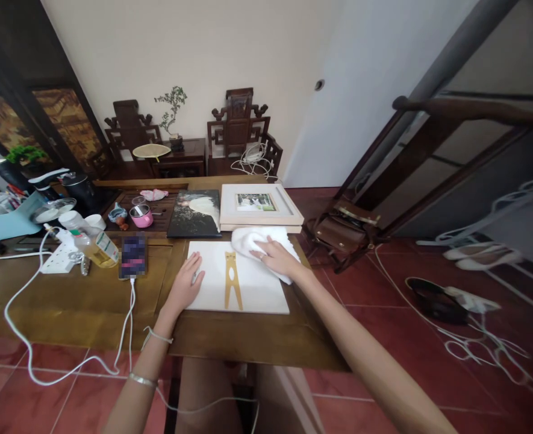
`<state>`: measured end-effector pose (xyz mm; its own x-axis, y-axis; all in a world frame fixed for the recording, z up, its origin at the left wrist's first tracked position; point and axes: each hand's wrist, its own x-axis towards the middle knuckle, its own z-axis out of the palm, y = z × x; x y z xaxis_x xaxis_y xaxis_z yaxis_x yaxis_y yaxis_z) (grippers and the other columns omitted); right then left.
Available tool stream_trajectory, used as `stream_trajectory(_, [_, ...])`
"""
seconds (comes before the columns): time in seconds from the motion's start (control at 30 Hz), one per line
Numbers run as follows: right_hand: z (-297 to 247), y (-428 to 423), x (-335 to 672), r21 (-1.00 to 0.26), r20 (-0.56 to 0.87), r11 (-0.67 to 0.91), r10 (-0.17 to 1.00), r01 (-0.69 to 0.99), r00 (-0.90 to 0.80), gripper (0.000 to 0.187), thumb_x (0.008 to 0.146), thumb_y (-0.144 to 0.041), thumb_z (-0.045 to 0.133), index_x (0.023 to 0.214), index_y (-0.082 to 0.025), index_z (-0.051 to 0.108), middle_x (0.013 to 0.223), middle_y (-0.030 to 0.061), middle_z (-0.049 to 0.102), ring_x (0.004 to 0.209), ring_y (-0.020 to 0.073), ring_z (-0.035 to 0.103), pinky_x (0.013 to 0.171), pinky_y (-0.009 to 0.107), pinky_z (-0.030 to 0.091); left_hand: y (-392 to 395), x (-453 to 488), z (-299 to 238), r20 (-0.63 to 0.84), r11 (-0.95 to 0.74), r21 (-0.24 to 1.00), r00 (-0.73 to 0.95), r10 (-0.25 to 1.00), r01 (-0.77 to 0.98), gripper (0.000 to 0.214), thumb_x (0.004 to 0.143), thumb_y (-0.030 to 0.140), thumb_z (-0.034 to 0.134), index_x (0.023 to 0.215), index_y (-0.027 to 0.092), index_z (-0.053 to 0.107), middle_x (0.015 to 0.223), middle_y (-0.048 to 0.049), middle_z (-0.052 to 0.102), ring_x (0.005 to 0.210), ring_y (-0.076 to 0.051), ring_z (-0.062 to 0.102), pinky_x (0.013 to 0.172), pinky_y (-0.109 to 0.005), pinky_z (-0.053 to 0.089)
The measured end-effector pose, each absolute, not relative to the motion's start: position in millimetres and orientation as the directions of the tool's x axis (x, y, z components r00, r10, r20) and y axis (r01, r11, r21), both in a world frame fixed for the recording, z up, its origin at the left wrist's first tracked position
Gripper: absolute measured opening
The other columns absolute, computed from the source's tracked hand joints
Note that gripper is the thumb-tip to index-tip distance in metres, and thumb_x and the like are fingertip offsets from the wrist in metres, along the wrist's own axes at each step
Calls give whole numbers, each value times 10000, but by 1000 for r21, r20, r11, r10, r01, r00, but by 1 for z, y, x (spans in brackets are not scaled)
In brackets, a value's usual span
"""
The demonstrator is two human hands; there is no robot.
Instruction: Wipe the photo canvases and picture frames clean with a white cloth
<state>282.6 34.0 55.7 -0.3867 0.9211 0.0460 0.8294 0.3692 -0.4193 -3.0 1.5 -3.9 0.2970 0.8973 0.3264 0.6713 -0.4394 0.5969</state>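
Observation:
A white panel point(257, 289) with a gold clothespin shape point(232, 278) lies flat on the wooden table point(90, 301). My left hand point(185, 286) rests flat on the panel's left edge, fingers stretched out. My right hand point(279, 257) presses a white cloth point(252, 240) onto the panel's upper right corner, fingers curled over the cloth.
A framed photo point(259, 205) and a dark picture point(194, 212) lie behind the panel. A phone point(133, 255) with a white cable, a power strip point(61, 258), a bottle point(95, 246), cups and a pink pot point(141, 216) crowd the left. Carved chairs stand at the wall; shoes and cords lie on the red floor.

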Motion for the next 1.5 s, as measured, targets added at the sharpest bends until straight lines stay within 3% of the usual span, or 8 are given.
stream_trajectory(0.2, [67,-17,281,-362,25,453,878,815,-477,335,916,-266,356,1098,-133,605,983,113,686,1023,295,594,1040,473,255,1,-2,-4,351,-437,597,271,896,672,447,899,288,441,1326,158,471,1416,-130,437,1347,-225,355,1125,-450,283])
stream_trajectory(0.4, [96,-109,299,-496,-192,412,806,764,-559,311,900,-340,400,1016,-210,656,1045,97,673,1157,290,521,1024,420,322,-1,0,-5,355,-449,570,286,890,688,458,909,278,420,1343,134,442,1429,-145,414,1359,-224,333,1129,-457,273])
stream_trajectory(0.5, [91,-101,308,-543,-250,321,821,776,-514,389,885,-418,422,1133,-196,624,1167,113,631,1253,313,432,1001,426,360,-1,0,-4,353,-458,559,301,886,691,462,914,276,410,1354,138,427,1437,-139,404,1365,-222,319,1130,-463,267])
stream_trajectory(0.77, [58,16,245,-511,86,234,971,827,-222,423,952,-323,254,1198,-144,548,1192,138,622,1230,314,458,1068,571,169,0,-3,-3,335,-445,592,297,894,672,459,907,291,425,1350,170,439,1434,-122,414,1361,-224,328,1130,-462,268])
stream_trajectory(1.03, [54,-64,225,-342,117,660,737,669,-666,410,766,-99,453,1144,-155,602,1445,130,383,1400,303,119,1085,617,63,-1,-1,-2,344,-440,594,281,896,674,460,901,287,434,1340,152,446,1438,-136,403,1360,-227,331,1131,-446,270])
stream_trajectory(1.17, [64,-109,242,-403,79,716,648,570,-757,363,760,-107,470,1074,-185,635,1417,96,433,1383,266,213,1121,555,100,-2,0,-3,351,-452,572,293,889,685,453,908,267,418,1342,138,439,1435,-139,408,1364,-223,322,1135,-448,262])
stream_trajectory(1.33, [71,-60,253,-415,14,520,824,747,-566,370,877,-203,383,1186,-196,585,1300,92,558,1255,251,446,1106,462,233,-1,0,-4,352,-459,576,301,886,677,455,911,274,416,1349,152,433,1440,-133,402,1367,-229,315,1135,-462,258])
stream_trajectory(1.5, [64,18,232,-382,42,431,892,818,-450,400,935,-271,305,1241,-163,539,1314,112,541,1281,270,403,1080,506,214,1,-2,-5,327,-442,589,301,896,677,465,911,290,417,1355,154,428,1446,-130,393,1369,-227,311,1138,-462,249])
